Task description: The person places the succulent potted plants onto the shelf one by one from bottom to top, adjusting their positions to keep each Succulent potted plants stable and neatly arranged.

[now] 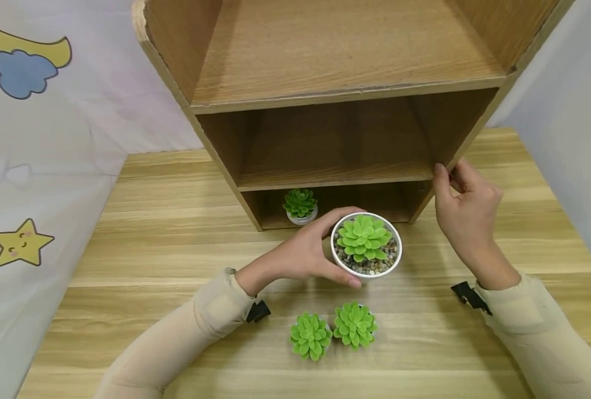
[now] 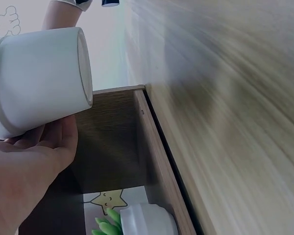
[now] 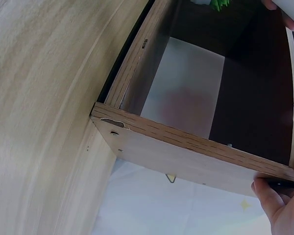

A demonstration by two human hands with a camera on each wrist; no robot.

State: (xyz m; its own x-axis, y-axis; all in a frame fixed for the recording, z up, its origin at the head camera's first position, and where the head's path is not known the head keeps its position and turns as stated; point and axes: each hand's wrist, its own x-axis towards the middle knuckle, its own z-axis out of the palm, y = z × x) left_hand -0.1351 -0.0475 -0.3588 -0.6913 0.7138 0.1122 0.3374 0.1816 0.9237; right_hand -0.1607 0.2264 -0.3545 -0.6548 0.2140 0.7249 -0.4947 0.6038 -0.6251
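My left hand grips a white pot by its side, thumb in front and fingers behind. In it grows a bright green succulent among small pebbles, held in the air before the shelf's lower part. With thumb and fingers my right hand pinches the right side panel's front edge of the wooden shelf. A smaller potted succulent stands at the left of the bottom compartment. Two more small succulents sit side by side on the table, their pots mostly hidden by leaves.
The shelf stands on a wood-grain table, its middle compartment above the bottom one. A white cloth with moon, cloud and star prints hangs on the left. A pale wall rises on the right.
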